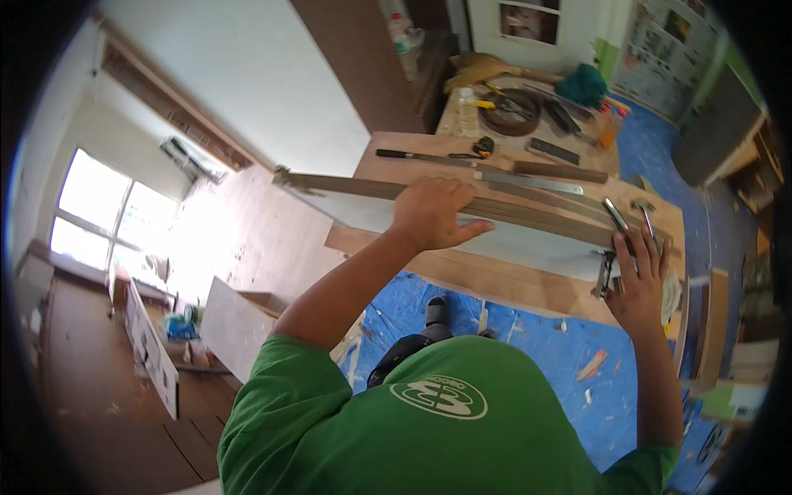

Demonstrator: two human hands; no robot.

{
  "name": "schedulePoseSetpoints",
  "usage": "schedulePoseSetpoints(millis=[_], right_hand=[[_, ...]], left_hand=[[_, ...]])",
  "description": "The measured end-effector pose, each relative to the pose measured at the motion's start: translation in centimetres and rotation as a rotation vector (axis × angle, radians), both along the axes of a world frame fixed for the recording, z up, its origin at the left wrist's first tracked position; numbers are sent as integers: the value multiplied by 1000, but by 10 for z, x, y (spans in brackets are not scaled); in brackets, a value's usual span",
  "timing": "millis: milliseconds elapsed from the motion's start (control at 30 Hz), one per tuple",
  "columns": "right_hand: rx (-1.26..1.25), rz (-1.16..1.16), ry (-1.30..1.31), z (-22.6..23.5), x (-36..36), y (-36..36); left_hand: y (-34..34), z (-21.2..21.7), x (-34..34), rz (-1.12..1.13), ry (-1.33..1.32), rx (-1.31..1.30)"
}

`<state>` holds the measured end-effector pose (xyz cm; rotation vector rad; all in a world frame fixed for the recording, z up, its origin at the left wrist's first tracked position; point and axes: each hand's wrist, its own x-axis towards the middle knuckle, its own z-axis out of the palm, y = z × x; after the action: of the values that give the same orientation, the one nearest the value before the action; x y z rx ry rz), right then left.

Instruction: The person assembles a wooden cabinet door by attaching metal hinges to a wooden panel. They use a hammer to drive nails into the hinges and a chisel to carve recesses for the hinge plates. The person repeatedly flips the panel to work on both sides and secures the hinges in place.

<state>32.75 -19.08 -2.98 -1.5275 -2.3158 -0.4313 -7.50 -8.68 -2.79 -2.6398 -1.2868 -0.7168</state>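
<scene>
A long board (536, 246) with a white face and brown edge stands on its side along the wooden workbench (495, 285). My left hand (433, 213) lies on its upper edge near the middle, fingers stretched and thumb apart. Toward the board's right end, my right hand (639, 276) rests with its fingers extended over the edge. Beside that thumb is a small dark metal fitting (606, 271); whether the hand touches it I cannot tell. Just beyond the right fingers lie a hammer (645, 216) and a slim metal tool (615, 214).
Behind the board lie a metal ruler (532, 182), a black-handled file (421, 157), a tape measure (483, 147) and a dark block (553, 151). Farther back sit a round tray (511, 124) of tools and bottles. Blue sheeting (544, 355) covers the floor; white panels (235, 326) stand left.
</scene>
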Motion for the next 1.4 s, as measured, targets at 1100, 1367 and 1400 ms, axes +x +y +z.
schedulePoseSetpoints(millis=[1100, 1367, 1400], right_hand=[[-163, 115, 110, 26, -2, 6], [-203, 234, 366, 46, 8, 20], [-254, 199, 471, 45, 10, 22]], left_hand=[[3, -3, 3, -23, -32, 202], [-3, -2, 2, 8, 52, 156], [-5, -2, 1, 5, 46, 149]])
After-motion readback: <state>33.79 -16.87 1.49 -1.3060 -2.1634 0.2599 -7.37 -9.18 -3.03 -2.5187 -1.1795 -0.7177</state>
